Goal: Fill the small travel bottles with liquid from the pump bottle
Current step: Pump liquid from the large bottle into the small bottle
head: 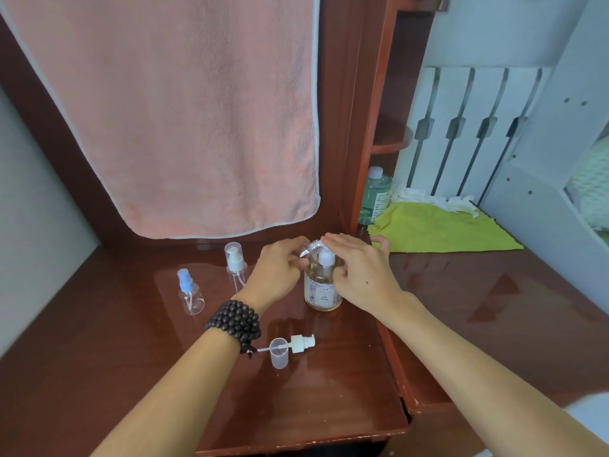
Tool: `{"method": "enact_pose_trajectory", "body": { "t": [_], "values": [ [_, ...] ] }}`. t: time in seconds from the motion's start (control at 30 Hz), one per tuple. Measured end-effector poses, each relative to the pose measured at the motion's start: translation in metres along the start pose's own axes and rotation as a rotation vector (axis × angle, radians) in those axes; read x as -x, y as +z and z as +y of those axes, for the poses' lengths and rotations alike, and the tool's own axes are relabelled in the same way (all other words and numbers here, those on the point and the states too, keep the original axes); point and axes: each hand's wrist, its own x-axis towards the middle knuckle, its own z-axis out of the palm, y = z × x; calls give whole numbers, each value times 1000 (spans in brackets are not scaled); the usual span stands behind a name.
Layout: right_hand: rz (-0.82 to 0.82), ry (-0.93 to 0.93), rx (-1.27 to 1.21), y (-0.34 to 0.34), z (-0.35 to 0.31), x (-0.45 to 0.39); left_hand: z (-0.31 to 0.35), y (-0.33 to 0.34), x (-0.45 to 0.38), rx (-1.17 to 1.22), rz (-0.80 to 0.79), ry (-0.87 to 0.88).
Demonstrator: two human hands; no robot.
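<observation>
The pump bottle [322, 288], amber liquid behind a pale label, stands on the wooden table [138, 341]. My left hand [280, 272] grips a small clear travel bottle [309, 250], tilted with its open neck at the pump's spout. My right hand [359, 272] lies flat over the white pump head, fingers straight. Left of them stand a clear travel bottle with a white pump and clear cap [235, 265] and one with a blue spray top [190, 291]. A removed white pump top [296, 344] and a clear cap [279, 352] lie nearer to me.
A pink towel [178, 120] hangs over the table's back. To the right, a green cloth [441, 229], a green-liquid bottle [374, 196] and crumpled tissue [438, 199] sit on a wooden surface. White slatted furniture [468, 127] stands behind it.
</observation>
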Motion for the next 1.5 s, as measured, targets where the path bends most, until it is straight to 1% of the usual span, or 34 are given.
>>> {"method": "enact_pose_trajectory", "body": {
  "t": [0.17,0.47,0.67,0.83,0.93,1.1,1.27,1.5],
  "values": [
    [-18,-9,7,-12,-3,-15,7,-11,-4,-5,10,6],
    [27,8,-29,-3,-1,-5,6,-5,2,-3,26,7],
    [4,45,-40,3,-3,1,4,-2,5,-29,2,3],
    [-60,79,-70,-11,-3,-5,11,-9,3,5,15,23],
    [-70,76,-79,-14,-6,-9,11,-11,1,-3,8,19],
    [-21,75,-67,-8,-5,-4,8,-6,2,-18,30,6],
    [10,101,-80,1,-6,1,1,1,1,-63,13,-2],
    [-47,90,-32,-5,-8,1,0,0,-1,-34,19,-14]
  ]
}}
